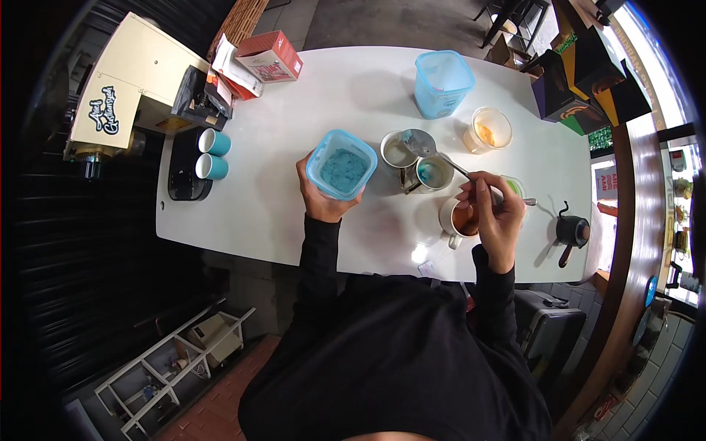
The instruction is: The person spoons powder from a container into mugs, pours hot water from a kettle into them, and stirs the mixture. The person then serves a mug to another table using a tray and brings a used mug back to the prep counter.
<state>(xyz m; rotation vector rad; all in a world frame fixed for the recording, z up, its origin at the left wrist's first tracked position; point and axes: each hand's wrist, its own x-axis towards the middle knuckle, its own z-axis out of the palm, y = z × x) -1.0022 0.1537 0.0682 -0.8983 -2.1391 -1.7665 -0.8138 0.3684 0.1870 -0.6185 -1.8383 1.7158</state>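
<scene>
- Light-blue square plastic tub (340,167) of blue, crumbly contents: raised in the left hand (325,203), fingers around its sides.
- Long metal spoon (421,143): right of the tub, gripped by the right hand (496,220), axis slanting forward-left, bowl above two round cups (435,176).
- Brown-filled white mug (446,223): right of the tub, by the right hand, on the white bench (257,191).

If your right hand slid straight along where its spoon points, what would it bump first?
Probably the cup with blue bits inside, but the right hand may be high enough to pass over.
</scene>
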